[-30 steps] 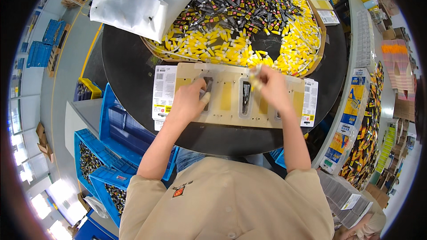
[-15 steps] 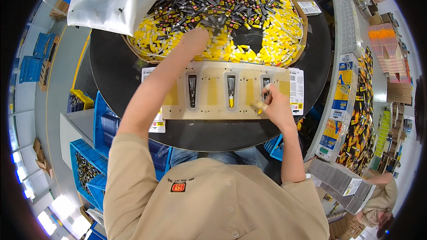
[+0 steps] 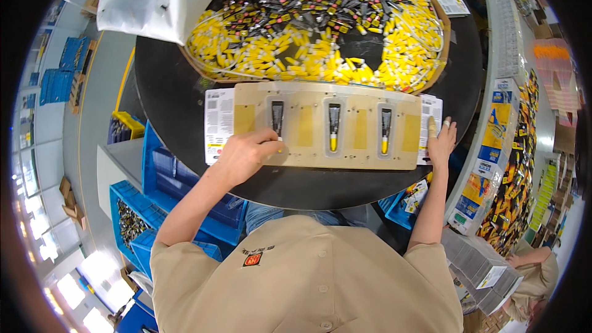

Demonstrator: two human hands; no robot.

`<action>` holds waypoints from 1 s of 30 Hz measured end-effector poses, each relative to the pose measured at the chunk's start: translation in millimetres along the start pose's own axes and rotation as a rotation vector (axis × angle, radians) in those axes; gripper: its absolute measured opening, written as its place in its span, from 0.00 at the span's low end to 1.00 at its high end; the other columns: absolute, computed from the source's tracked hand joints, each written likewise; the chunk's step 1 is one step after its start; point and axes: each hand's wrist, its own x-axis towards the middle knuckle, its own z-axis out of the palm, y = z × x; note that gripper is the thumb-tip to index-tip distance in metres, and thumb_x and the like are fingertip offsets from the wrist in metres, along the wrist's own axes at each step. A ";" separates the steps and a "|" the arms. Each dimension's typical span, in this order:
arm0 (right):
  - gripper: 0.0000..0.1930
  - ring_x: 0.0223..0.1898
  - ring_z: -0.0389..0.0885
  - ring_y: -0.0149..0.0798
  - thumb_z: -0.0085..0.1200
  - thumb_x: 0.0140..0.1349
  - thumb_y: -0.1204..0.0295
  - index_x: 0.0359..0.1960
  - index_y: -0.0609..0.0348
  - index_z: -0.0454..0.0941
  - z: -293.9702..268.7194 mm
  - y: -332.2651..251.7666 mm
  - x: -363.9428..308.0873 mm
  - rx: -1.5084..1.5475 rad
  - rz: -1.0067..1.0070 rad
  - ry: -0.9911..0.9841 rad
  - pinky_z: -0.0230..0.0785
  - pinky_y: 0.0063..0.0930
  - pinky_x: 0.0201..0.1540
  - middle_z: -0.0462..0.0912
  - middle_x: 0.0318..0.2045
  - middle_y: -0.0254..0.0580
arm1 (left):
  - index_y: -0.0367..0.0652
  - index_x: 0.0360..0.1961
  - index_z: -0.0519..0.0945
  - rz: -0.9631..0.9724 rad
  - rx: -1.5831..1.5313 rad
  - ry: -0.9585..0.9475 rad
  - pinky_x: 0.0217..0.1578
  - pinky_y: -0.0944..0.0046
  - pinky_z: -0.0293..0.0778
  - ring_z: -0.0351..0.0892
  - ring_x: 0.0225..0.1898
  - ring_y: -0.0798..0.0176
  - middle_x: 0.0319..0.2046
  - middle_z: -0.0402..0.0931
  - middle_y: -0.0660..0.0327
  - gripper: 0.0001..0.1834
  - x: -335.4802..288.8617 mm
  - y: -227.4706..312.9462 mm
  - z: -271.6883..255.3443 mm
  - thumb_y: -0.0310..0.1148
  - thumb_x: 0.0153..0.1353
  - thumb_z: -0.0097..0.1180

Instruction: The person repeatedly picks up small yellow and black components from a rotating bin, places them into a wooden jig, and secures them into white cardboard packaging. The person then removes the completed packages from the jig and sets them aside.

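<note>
Currently: left fingers (image 3: 266,136) at leftmost tube (image 3: 277,116); right fingers (image 3: 432,129) at cards (image 3: 430,106).

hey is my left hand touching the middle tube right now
Apart: the head view shows bare tan board between your left hand and the middle tube.

I'm in some kinda packing workshop: black tubes (image 3: 308,0) heaped on my round table (image 3: 296,190), blue bins (image 3: 148,155), a co-worker (image 3: 538,280) nearby.

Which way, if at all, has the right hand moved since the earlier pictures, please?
Yes: the right hand has moved right, from above the tan board to the white cards beside it.
</note>
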 end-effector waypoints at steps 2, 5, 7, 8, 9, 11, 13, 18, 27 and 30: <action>0.29 0.69 0.58 0.59 0.45 0.69 0.55 0.66 0.61 0.64 16.0 10.7 4.7 0.224 -0.137 0.093 0.49 0.53 0.68 0.68 0.64 0.57 | 0.47 0.43 0.83 -0.054 0.042 -0.031 0.35 0.60 0.79 0.82 0.36 0.54 0.39 0.79 0.62 0.24 -4.2 4.4 3.9 0.16 0.43 0.56; 0.22 0.66 0.64 0.58 0.48 0.68 0.63 0.60 0.61 0.72 15.1 5.4 -2.2 0.256 -0.245 0.274 0.56 0.49 0.65 0.72 0.62 0.53 | 0.47 0.46 0.82 -0.133 0.002 0.017 0.37 0.59 0.79 0.81 0.37 0.52 0.41 0.78 0.60 0.23 -8.4 3.3 -1.0 0.19 0.45 0.59; 0.16 0.60 0.70 0.55 0.51 0.67 0.68 0.53 0.61 0.77 -7.6 -7.8 -12.8 0.122 -0.336 0.443 0.65 0.42 0.58 0.74 0.59 0.54 | 0.45 0.48 0.81 -0.223 -0.080 0.177 0.40 0.58 0.78 0.80 0.40 0.48 0.44 0.77 0.55 0.22 -16.2 -5.5 -6.1 0.23 0.49 0.62; 0.15 0.59 0.71 0.54 0.51 0.66 0.69 0.52 0.62 0.78 -23.8 -15.7 -19.2 0.139 -0.211 0.396 0.66 0.41 0.56 0.75 0.57 0.54 | 0.47 0.53 0.80 -0.408 -0.072 0.282 0.43 0.58 0.77 0.79 0.45 0.49 0.49 0.74 0.52 0.23 -22.3 -15.5 -11.1 0.28 0.52 0.65; 0.14 0.57 0.72 0.54 0.51 0.66 0.69 0.50 0.63 0.78 -41.6 -24.6 -28.4 0.157 -0.084 0.346 0.67 0.40 0.54 0.76 0.55 0.55 | 0.42 0.57 0.76 -0.602 -0.052 0.381 0.45 0.57 0.77 0.78 0.48 0.48 0.52 0.71 0.49 0.30 -30.0 -27.5 -17.7 0.35 0.52 0.69; 0.12 0.51 0.77 0.52 0.51 0.65 0.71 0.45 0.66 0.79 -74.3 -45.8 -50.9 0.229 0.016 0.308 0.69 0.41 0.48 0.78 0.47 0.60 | 0.31 0.60 0.70 -0.733 0.142 0.324 0.47 0.56 0.76 0.77 0.50 0.43 0.55 0.68 0.42 0.39 -39.1 -49.2 -23.1 0.41 0.52 0.70; 0.12 0.47 0.78 0.55 0.50 0.65 0.72 0.45 0.66 0.77 -92.5 -71.3 -77.8 0.588 -0.067 0.129 0.69 0.43 0.47 0.78 0.44 0.63 | 0.27 0.56 0.70 -0.823 0.236 0.178 0.48 0.54 0.76 0.77 0.49 0.39 0.56 0.67 0.39 0.36 -40.0 -61.3 -22.0 0.40 0.52 0.69; 0.14 0.39 0.78 0.67 0.48 0.63 0.77 0.49 0.71 0.70 -58.0 -146.9 -124.5 0.733 -0.281 -0.048 0.70 0.49 0.42 0.80 0.33 0.65 | 0.32 0.41 0.74 -0.804 0.380 0.035 0.43 0.49 0.76 0.79 0.42 0.36 0.44 0.78 0.39 0.19 -28.8 -49.7 -55.6 0.32 0.53 0.66; 0.23 0.56 0.77 0.50 0.50 0.66 0.76 0.64 0.62 0.67 -44.0 -135.6 -108.9 0.799 -0.303 0.071 0.66 0.32 0.59 0.78 0.52 0.55 | 0.37 0.41 0.79 -0.737 -0.380 0.215 0.28 0.61 0.76 0.84 0.28 0.58 0.33 0.81 0.49 0.13 -8.2 8.5 -23.0 0.29 0.56 0.65; 0.26 0.63 0.66 0.55 0.49 0.64 0.75 0.65 0.54 0.67 -47.4 -112.4 -107.2 0.370 -0.292 0.056 0.57 0.46 0.65 0.72 0.58 0.55 | 0.38 0.52 0.76 -0.529 -0.087 0.310 0.36 0.56 0.79 0.82 0.42 0.45 0.56 0.71 0.42 0.24 1.4 8.7 0.9 0.29 0.54 0.65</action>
